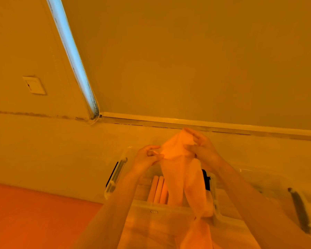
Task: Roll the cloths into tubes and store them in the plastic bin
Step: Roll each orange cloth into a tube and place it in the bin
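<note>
The cloth (180,177) hangs closest to the lens at its lower tail, a thin, pale sheet that runs down past the front wall of the bin (162,211) and out of the bottom of the view. Its long axis is near vertical: the top edge is held up above the bin, and the rest drops in loose folds, partly inside the bin and partly in front of it.

Both hands are at that top edge, about level with each other. The left hand (147,157) pinches a corner between thumb and fingertips, and the right hand (203,148) has its fingers curled round the bunched upper part. The cloth lies between them and below them (so neither hand is clearly nearer; both already have it).

As I judge it, the next move depends on getting the sheet flat or straightened before rolling, since it is crumpled and twisted as it hangs.

Inside the bin, just left of the hanging cloth, several rolls (158,189) lie side by side, their long axes pointing away from the person. The cloth looks light, limp and slightly translucent under the orange light.
</note>
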